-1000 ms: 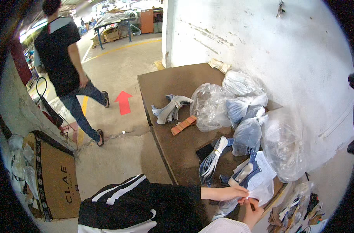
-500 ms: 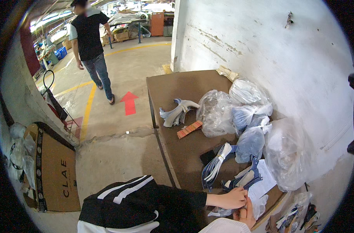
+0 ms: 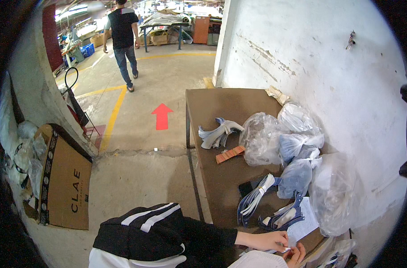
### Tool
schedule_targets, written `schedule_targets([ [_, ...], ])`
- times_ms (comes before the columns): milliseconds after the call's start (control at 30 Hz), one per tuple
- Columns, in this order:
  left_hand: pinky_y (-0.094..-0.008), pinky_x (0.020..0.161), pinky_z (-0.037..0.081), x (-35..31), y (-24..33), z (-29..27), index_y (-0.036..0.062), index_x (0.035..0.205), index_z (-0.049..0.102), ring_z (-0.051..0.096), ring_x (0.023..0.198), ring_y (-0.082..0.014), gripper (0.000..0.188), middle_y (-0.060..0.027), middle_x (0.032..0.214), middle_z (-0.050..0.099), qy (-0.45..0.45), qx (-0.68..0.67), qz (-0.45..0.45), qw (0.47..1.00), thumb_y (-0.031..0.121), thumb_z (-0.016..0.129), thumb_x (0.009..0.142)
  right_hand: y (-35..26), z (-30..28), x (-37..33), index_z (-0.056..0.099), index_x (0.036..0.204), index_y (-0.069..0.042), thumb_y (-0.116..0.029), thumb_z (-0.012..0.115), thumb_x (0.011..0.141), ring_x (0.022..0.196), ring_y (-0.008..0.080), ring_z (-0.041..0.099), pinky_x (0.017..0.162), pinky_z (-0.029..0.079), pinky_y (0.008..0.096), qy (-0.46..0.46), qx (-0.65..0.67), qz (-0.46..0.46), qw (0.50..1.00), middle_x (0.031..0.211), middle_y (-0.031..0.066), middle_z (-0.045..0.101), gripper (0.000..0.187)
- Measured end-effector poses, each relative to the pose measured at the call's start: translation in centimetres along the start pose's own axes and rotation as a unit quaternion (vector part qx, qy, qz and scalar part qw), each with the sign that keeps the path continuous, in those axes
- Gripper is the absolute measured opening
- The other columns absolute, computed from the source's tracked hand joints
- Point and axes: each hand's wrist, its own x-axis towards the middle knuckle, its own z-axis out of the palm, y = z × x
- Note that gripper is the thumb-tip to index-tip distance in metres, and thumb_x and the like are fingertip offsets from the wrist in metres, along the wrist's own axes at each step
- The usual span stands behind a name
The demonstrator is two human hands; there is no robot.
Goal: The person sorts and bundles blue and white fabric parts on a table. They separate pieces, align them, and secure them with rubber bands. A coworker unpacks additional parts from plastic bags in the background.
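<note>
My left hand (image 3: 267, 241), coming out of a black sleeve, is closed in a pinch at a small white piece (image 3: 287, 249) too small to name. Close against it, my right hand (image 3: 297, 255) has its fingers curled at the same piece; part of it is cut off by the lower edge. Just beyond the hands a white paper sheet (image 3: 304, 219) with writing lies on the brown table (image 3: 221, 187). Beside the paper is a bundle of blue and grey strips (image 3: 283, 219). Farther left lies a tied bundle of white and blue strips (image 3: 257, 198).
Clear plastic bags (image 3: 335, 192) crowd the table's wall side, one holding bluish material (image 3: 296, 177). Another strip bundle (image 3: 219, 133) and an orange strip stack (image 3: 230, 154) lie farther off. A cardboard box (image 3: 69, 183) stands left. A person (image 3: 123, 40) is on the walkway.
The view has shifted, so the table appears farther right and lower. The person has walked farther away. My hands stay close together, and a small white piece now shows between the fingers.
</note>
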Motion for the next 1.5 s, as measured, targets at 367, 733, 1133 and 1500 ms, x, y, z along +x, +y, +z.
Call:
schedule_targets([
  [367,-0.0341,0.085,0.048,0.7,0.4,-1.1,-0.0003,0.102,0.063,0.061,0.096,-0.0234,0.032,-0.0133,0.106,0.062,-0.107,-0.003,-0.107,0.988,0.03,0.061,0.091,-1.7,-0.7,-1.6,0.063,0.089,0.0,-0.003,0.07,0.079,0.085,0.0305,0.056,0.073,0.047,0.039,0.033,0.006,0.032,0.999,0.088,0.0141,0.053,0.013],
  [733,-0.039,0.092,0.045,0.6,4.0,-1.9,0.0028,0.1,0.067,0.061,0.097,-0.0264,0.018,-0.0102,0.101,0.066,-0.03,0.147,0.051,0.987,0.014,0.065,0.086,0.5,-5.4,-1.0,0.057,0.088,-0.001,-0.005,0.058,0.089,0.078,0.0171,0.047,0.074,0.039,0.0297,0.186,0.186,0.135,0.955,0.084,0.0053,0.048,0.004],
  [1133,-0.0298,0.09,0.046,4.8,11.0,-20.7,0.0027,0.111,0.065,0.059,0.107,-0.0186,0.027,-0.0104,0.114,0.064,0.346,0.311,0.073,0.882,0.004,0.064,0.084,0.4,-5.5,-1.9,0.059,0.1,-0.001,0.001,0.056,0.089,0.091,0.0112,0.053,0.081,0.043,0.0237,0.132,0.292,0.262,0.911,0.098,0.0031,0.056,0.012],
  [1500,-0.0481,0.075,0.05,7.4,-3.2,-7.3,-0.0062,0.087,0.061,0.063,0.087,-0.043,0.047,-0.0269,0.089,0.064,0.031,0.429,-0.134,0.893,0.041,0.063,0.086,5.3,6.8,5.4,0.066,0.102,0.003,-0.022,0.064,0.086,0.08,0.0302,0.068,0.071,0.052,0.0355,-0.093,0.077,0.224,0.967,0.091,0.0201,0.068,0.03],
])
